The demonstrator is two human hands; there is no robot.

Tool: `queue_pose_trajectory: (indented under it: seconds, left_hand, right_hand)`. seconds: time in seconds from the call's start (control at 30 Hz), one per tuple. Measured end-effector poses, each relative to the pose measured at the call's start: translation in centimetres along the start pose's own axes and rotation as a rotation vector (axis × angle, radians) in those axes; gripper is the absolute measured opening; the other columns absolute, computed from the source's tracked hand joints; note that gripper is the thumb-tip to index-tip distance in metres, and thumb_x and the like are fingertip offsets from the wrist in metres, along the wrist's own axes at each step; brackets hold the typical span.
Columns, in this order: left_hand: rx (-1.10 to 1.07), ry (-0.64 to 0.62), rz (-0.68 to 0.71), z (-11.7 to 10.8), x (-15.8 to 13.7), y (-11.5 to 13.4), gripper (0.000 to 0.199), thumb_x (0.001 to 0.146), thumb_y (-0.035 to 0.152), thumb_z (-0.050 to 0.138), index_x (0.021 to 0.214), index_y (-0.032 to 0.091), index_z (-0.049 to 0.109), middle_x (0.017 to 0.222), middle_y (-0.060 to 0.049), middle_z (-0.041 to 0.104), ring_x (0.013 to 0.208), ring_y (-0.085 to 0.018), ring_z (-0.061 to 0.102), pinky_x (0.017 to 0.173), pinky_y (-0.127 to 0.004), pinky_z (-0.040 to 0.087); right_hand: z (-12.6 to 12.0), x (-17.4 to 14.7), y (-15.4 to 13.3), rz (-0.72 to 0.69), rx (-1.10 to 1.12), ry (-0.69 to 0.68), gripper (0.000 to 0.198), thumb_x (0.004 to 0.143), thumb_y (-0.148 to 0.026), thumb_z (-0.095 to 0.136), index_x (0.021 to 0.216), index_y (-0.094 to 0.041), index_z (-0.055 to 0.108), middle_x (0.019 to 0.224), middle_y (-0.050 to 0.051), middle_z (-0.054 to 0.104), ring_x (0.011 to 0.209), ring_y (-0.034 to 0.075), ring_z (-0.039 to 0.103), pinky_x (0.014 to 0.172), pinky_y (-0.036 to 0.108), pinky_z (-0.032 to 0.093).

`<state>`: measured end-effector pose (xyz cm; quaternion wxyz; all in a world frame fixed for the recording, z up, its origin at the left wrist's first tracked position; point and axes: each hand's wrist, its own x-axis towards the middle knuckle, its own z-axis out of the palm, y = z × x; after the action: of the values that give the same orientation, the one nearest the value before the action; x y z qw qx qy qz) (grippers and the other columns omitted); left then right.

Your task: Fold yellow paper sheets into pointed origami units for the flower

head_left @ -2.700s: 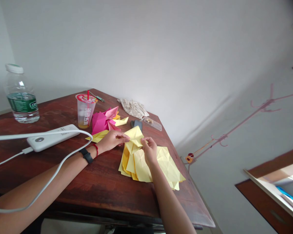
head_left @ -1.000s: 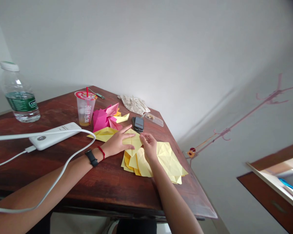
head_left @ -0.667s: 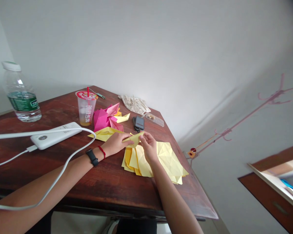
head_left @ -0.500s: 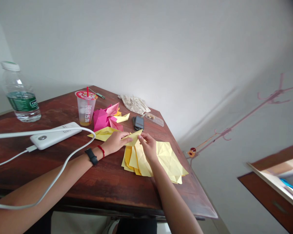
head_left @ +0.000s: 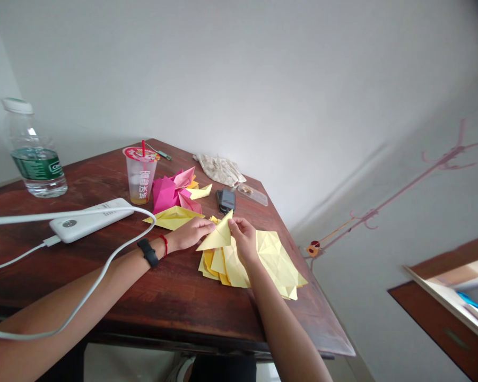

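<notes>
Between my hands is a folded piece of yellow paper, a triangle with its tip pointing up. My right hand pinches its right edge between thumb and fingers. My left hand is closed at its left side, the fingertips against the paper; the thumb is partly hidden. Below and to the right lies a stack of creased yellow sheets, partly under my right forearm. A flat yellow folded paper rests just behind my left hand. Pink folded papers stand behind that.
On the wooden table are a water bottle, a white power bank with a cable, and a drink cup with a red straw. Farther back lie a dark phone-like device, a crumpled cloth and a clear plastic case.
The folded yellow paper has turned, so its triangular face now hangs lower and shows more fully. My left fingers have shifted along its left side; my right hand keeps its pinch.
</notes>
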<state>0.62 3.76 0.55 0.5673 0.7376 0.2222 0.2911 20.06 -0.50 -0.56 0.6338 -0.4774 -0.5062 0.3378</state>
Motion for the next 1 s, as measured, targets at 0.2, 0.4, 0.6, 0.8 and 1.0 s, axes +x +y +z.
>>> queue_pose_trajectory:
  seconds: [0.2, 0.4, 0.6, 0.8, 1.0]
  left_hand:
    - [-0.226, -0.155, -0.086, 0.4, 0.0, -0.4, 0.038, 0.090, 0.046, 0.058, 0.112, 0.017, 0.068, 0.091, -0.007, 0.074, 0.079, -0.022, 0.072, 0.062, -0.028, 0.058]
    - [-0.258, -0.163, -0.093, 1.0, -0.1, -0.5, 0.051, 0.087, 0.043, 0.066, 0.131, 0.018, 0.060, 0.097, -0.011, 0.074, 0.082, -0.023, 0.074, 0.063, -0.030, 0.060]
    - [-0.290, -0.154, -0.089, 1.4, -0.3, -0.3, 0.047, 0.090, 0.046, 0.063, 0.127, 0.018, 0.063, 0.101, -0.010, 0.072, 0.076, -0.018, 0.072, 0.062, -0.027, 0.060]
    - [-0.289, -0.104, -0.066, 1.5, -0.1, -0.9, 0.050, 0.087, 0.045, 0.068, 0.129, 0.018, 0.063, 0.090, -0.007, 0.069, 0.075, -0.019, 0.072, 0.061, -0.029, 0.062]
    - [-0.306, -0.132, -0.014, 1.1, 0.0, -1.0, 0.048, 0.085, 0.042, 0.071, 0.125, 0.017, 0.067, 0.090, -0.007, 0.068, 0.076, -0.019, 0.070, 0.060, -0.029, 0.062]
  right_hand:
    - [0.0, -0.1, 0.2, 0.066, 0.011, 0.006, 0.034, 0.073, -0.051, 0.078, 0.083, -0.020, 0.068, 0.070, -0.001, 0.066, 0.058, 0.014, 0.055, 0.055, 0.025, 0.043]
    - [0.0, 0.0, 0.6, 0.117, 0.086, 0.000, 0.035, 0.073, -0.053, 0.077, 0.082, -0.022, 0.066, 0.069, -0.002, 0.064, 0.059, 0.015, 0.055, 0.058, 0.027, 0.045]
    - [0.2, -0.2, 0.5, 0.147, 0.152, -0.011, 0.035, 0.072, -0.052, 0.079, 0.083, -0.022, 0.065, 0.070, -0.003, 0.062, 0.059, 0.014, 0.054, 0.058, 0.026, 0.045]
    - [0.4, -0.4, -0.1, 0.163, 0.216, -0.068, 0.034, 0.073, -0.052, 0.078, 0.080, -0.023, 0.061, 0.072, -0.002, 0.064, 0.060, 0.015, 0.055, 0.057, 0.026, 0.046]
    - [0.8, -0.7, -0.5, 0.158, 0.217, -0.105, 0.034, 0.074, -0.054, 0.075, 0.077, -0.024, 0.058, 0.084, 0.003, 0.069, 0.070, 0.019, 0.062, 0.062, 0.029, 0.052]
